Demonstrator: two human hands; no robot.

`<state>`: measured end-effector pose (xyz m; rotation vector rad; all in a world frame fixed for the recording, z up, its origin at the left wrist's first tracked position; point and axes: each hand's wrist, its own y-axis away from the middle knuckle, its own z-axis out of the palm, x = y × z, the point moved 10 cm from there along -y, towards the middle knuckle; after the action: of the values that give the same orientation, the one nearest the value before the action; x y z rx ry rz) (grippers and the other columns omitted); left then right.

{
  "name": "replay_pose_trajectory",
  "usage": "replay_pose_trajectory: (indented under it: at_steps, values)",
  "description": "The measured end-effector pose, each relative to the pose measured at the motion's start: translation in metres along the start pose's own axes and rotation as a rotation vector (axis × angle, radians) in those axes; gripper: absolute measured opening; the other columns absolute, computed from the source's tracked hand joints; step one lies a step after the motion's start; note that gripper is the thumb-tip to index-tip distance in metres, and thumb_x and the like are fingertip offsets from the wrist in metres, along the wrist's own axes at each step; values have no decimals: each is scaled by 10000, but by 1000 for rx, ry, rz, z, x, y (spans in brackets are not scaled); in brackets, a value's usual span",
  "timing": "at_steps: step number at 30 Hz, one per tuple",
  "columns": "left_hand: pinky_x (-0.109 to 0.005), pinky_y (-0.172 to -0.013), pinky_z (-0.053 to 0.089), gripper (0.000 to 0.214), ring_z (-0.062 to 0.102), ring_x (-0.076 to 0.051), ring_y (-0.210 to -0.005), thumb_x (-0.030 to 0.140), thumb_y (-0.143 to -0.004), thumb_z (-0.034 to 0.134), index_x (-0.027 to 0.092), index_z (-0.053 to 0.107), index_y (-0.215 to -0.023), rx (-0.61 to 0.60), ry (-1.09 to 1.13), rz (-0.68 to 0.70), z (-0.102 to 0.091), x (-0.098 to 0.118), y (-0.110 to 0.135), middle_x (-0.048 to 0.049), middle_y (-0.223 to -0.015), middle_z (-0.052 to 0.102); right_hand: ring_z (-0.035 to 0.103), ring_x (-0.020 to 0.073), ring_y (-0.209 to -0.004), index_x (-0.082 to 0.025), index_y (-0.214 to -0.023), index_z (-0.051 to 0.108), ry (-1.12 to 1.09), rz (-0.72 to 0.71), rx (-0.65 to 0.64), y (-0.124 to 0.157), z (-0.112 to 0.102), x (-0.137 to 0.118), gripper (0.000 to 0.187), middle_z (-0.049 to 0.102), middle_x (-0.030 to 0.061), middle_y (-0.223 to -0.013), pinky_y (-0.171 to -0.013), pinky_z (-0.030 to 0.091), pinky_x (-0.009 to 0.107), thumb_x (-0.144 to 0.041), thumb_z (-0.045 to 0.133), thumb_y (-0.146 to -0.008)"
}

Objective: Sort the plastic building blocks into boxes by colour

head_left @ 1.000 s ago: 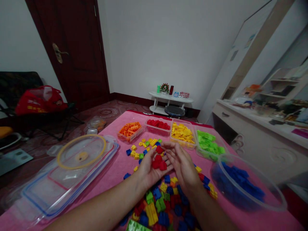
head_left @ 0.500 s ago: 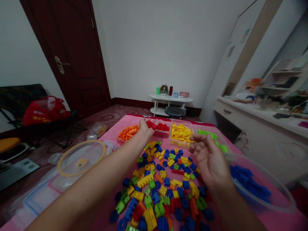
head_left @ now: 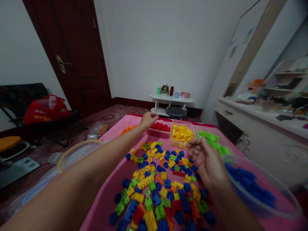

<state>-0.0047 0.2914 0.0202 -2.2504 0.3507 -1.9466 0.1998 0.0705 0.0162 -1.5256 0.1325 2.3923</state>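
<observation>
My left hand (head_left: 148, 119) reaches over the left end of a clear tub of red bricks (head_left: 160, 127), fingers bent, their tips slightly apart with nothing visible between them. My right hand (head_left: 209, 162) is held palm up with loosely curled fingers, in front of a tub of yellow bricks (head_left: 182, 132). No brick shows in its palm. Below and between both arms, mixed toy building bricks (head_left: 154, 186) in yellow, blue, green, red and orange lie spread over the pink cloth (head_left: 113, 175). Orange bricks (head_left: 127, 129) show partly behind my left forearm.
Green bricks (head_left: 213, 141) fill a tub at the right, and a large round tub (head_left: 292, 200) beside my right forearm holds blue bricks (head_left: 250, 184). Clear lids, one a round yellow-rimmed lid (head_left: 66, 154), lie at the left. A white cabinet (head_left: 260, 138) stands right of the table.
My left hand has lifted a little off the red bricks, its spread fingers drawing together. My left forearm has shifted, covering more of the orange bricks. My right hand has barely moved.
</observation>
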Motion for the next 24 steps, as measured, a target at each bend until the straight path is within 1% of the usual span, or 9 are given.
replay_pose_trajectory:
  at_steps: [3, 5, 7, 10, 14, 16, 19, 21, 24]
  values:
    - [-255, -729, 431, 107, 594, -168, -722, 183, -633, 666, 163, 706, -730, -226, -201, 73, 29, -3, 32, -30, -721, 678, 525, 101, -542, -147, -751, 613, 48, 11, -7, -2, -1, 7, 300, 623, 39, -709, -496, 435, 197, -447, 603, -759]
    - [-259, -734, 435, 217, 605, -180, -761, 226, -639, 665, 186, 716, -846, -394, -571, 176, 54, -14, 60, -36, -813, 697, 523, 97, -536, -151, -754, 614, 77, 11, -25, -1, 0, 11, 302, 623, 34, -712, -497, 434, 196, -453, 616, -749]
    - [-271, -743, 437, 278, 609, -200, -800, 234, -619, 682, 185, 713, -891, -408, -674, 183, 64, -28, 77, -60, -855, 701, 523, 93, -531, -153, -753, 616, 104, 18, -51, -1, 3, 16, 326, 622, 31, -718, -504, 435, 196, -479, 611, -749]
    - [-269, -720, 443, 287, 610, -197, -784, 196, -611, 675, 174, 712, -895, -368, -687, 167, 68, -37, 87, -71, -842, 701, 523, 89, -531, -153, -749, 619, 157, 27, -77, -1, 4, 20, 362, 619, 29, -722, -510, 427, 195, -514, 591, -754]
    - [-247, -680, 440, 268, 596, -170, -751, 252, -731, 575, 178, 692, -960, -306, -648, 184, 52, -22, 83, -61, -870, 690, 515, 95, -522, -155, -756, 630, 366, 34, -153, -4, 6, 19, 339, 604, 12, -661, -498, 389, 195, -493, 601, -743]
    - [-234, -613, 430, 240, 578, -153, -649, 276, -768, 527, 163, 701, -888, -305, -640, 165, 36, -15, 80, -52, -766, 679, 508, 109, -521, -156, -749, 640, 526, 36, -235, -5, 11, 16, 332, 592, 6, -621, -497, 373, 208, -485, 607, -731]
    - [-214, -537, 401, 114, 520, -126, -497, 216, -680, 609, 152, 702, -691, -360, -661, 94, 12, -15, 80, -20, -552, 613, 509, 135, -566, -167, -722, 648, 825, -42, -416, -3, 24, 10, 268, 591, 3, -616, -528, 360, 232, -427, 589, -742]
    - [-209, -543, 399, 52, 502, -117, -477, 151, -579, 676, 169, 692, -625, -378, -680, 61, 0, -19, 84, 0, -510, 588, 513, 142, -601, -185, -722, 659, 1119, -114, -516, -1, 28, 10, 172, 608, 4, -646, -549, 340, 239, -328, 567, -750]
    - [-216, -600, 412, 157, 525, -131, -529, 91, -486, 716, 195, 681, -598, -371, -689, 41, -6, -27, 92, 7, -537, 597, 532, 151, -617, -213, -687, 662, 1653, -99, -510, -4, 8, 19, 111, 626, 12, -660, -538, 287, 247, -165, 563, -674]
